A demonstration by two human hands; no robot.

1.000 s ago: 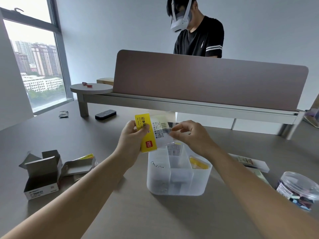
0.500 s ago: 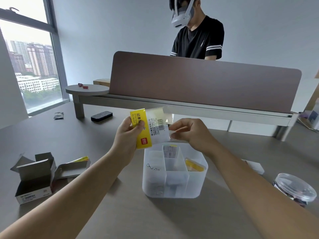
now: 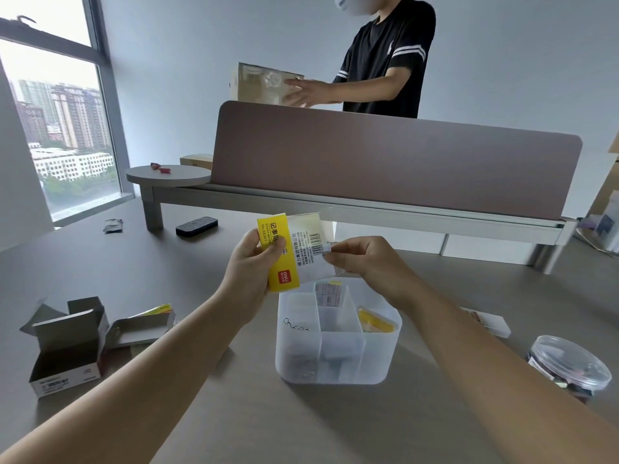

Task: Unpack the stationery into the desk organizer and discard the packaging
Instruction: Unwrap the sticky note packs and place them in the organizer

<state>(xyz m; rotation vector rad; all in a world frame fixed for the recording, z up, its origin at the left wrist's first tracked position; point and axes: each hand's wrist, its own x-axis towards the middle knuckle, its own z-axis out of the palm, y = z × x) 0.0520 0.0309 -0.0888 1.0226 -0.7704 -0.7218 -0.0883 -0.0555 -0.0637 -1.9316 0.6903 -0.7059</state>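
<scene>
The sticky-note pack (image 3: pixel 294 251), yellow on its left part and white with a barcode on the right, is held in the air just above and behind the back rim of the desk organizer (image 3: pixel 338 336). The left hand (image 3: pixel 254 262) grips the yellow end, thumb curled over its front face. The right hand (image 3: pixel 361 259) pinches the pack's right edge at the clear wrapping, thumb and forefinger pressed together on it. The 2 hands sit close, joined only by the pack.

The organizer is a translucent white tub standing on the grey desk (image 3: pixel 234 413), split into compartments. A yellow item (image 3: pixel 375 323) lies in its right compartment, a printed card (image 3: pixel 330 293) stands in the back middle one, and small wire clips (image 3: pixel 296 329) show through the left wall.

Left of the organizer lie an opened grey box (image 3: pixel 67 346) with flaps up and a flattened carton (image 3: pixel 140 326) beside it. Right of the organizer sit a flat white pack (image 3: pixel 485 324) and, nearer the camera, a clear round lidded tub (image 3: pixel 569 366). Behind the organizer, a black rectangular block (image 3: pixel 197 226) and a small dark packet (image 3: pixel 113 226) lie near a brown divider panel (image 3: pixel 395 165). Beyond that panel, another person (image 3: pixel 388 58) in a black shirt handles a cardboard box (image 3: pixel 261 83).
</scene>
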